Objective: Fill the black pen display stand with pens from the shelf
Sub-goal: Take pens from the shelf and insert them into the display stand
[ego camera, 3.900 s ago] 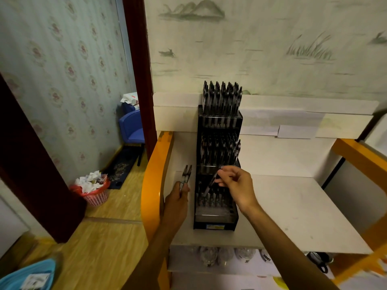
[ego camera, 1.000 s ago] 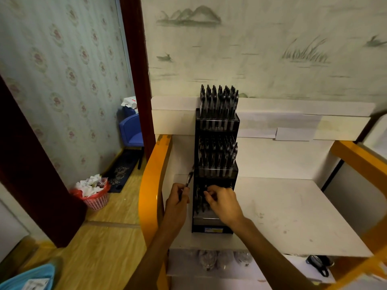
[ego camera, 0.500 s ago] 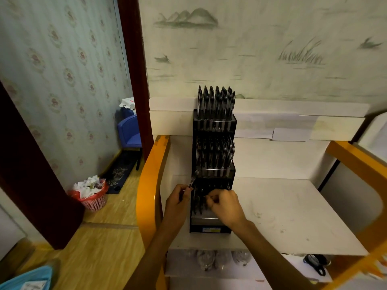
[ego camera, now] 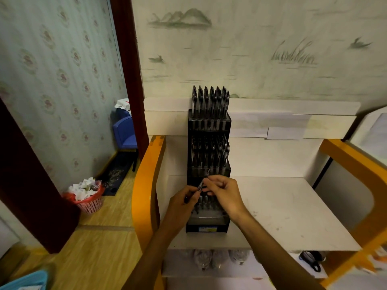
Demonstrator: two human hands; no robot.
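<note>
**Last tier of the pen stand being filled**

White shelf board [ego camera: 282,210], scuffed and framed by orange rails, is carrying everything at this moment. Nearest to me, both forearms are reaching in over its front edge. The left hand [ego camera: 184,200] is curling around a pen [ego camera: 201,182], holding it slanted with its tip pointing up and away; whether more pens are tucked in that fist I cannot tell. The right hand [ego camera: 223,194] is meeting it, fingers pinching the same pen near its upper part, probably to take it over and steer it down into a slot, since one hand is serving as the supply and the other as the placer.

Directly beneath the hands, the black pen display stand [ego camera: 208,223] is sitting on the shelf near the left rail, and its lowest tier is showing a few pens standing and some room at the front. Behind the hands, the middle tier and the top tier are looking packed, so the job seems nearly finished. The hands themselves are hiding much of the bottom row, so the free slots cannot be counted.

Farther off to the left, a red wastebasket [ego camera: 89,200] full of paper is standing on the wooden floor, and a blue chair [ego camera: 124,132] is showing through the doorway.
</note>
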